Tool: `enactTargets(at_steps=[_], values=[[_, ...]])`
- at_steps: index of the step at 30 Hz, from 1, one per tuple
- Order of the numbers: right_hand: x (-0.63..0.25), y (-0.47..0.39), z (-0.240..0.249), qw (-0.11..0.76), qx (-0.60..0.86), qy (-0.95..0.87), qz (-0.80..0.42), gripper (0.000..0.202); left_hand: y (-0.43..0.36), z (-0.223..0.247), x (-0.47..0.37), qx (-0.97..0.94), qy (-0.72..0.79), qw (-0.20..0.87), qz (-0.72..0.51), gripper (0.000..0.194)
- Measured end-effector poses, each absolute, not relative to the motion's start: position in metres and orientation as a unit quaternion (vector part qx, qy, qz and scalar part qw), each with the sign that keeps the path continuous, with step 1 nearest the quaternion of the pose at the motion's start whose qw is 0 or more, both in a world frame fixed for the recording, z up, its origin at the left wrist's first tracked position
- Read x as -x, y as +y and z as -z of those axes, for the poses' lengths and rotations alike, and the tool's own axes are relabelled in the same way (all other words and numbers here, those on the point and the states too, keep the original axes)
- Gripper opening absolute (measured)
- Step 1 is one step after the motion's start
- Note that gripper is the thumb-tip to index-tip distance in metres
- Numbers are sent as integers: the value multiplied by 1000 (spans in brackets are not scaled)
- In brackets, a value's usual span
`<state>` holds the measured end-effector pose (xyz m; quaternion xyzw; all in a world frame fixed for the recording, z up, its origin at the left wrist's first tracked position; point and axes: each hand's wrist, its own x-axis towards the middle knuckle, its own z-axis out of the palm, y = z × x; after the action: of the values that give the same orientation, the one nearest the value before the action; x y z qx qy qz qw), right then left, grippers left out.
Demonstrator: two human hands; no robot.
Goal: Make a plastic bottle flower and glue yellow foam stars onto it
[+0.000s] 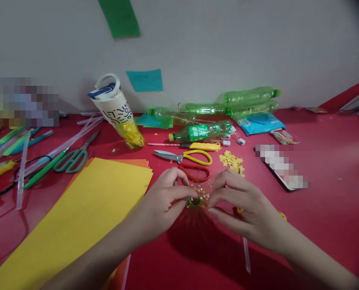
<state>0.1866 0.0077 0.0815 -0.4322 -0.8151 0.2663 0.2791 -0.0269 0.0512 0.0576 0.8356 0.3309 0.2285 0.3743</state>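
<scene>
Between my hands is a cut plastic bottle top [204, 189] with a green ring round its neck and thin, see-through strips fanning out. My left hand [170, 197] pinches it at the neck, thumb and forefinger at the green ring. My right hand [242, 201] grips its other side, fingertips closed on the clear plastic. Just beyond lie scissors [183, 157] with one yellow and one red handle. Small yellow stars [230, 160] are heaped past my right hand. Under that hand, yellow parts of something mostly hidden show, and a clear stick [246, 257] pokes out below.
Yellow paper sheets [85, 205] cover the left front. Behind them are green-handled scissors [76, 157], glue sticks and a leaning white cup [114, 108]. Several green bottles [200, 132] lie along the wall. A yellow cutter [205, 146], a blue packet [259, 123] and a phone [280, 167] lie rightward.
</scene>
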Motion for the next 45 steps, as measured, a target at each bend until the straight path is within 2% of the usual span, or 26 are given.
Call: enactTargets(at_steps=[9,22,27,34,40,45], values=[[-188,8,-84,279,424,-809,-297,8,58,-64,26,-860,329,333,-204,27],[-181,13,-68,290,424,-815,-270,8,53,-62,25,-849,332,364,-193,34],[-175,12,-69,311,428,-789,-311,8,53,-59,25,-850,324,365,-197,31],[-173,11,-64,319,447,-759,-349,9,54,-53,27,-835,319,403,-195,40],[-175,7,-63,322,446,-756,-356,9,57,-51,29,-822,312,419,-226,25],[-176,6,-65,336,447,-746,-360,8,53,-50,27,-839,304,386,-234,31]])
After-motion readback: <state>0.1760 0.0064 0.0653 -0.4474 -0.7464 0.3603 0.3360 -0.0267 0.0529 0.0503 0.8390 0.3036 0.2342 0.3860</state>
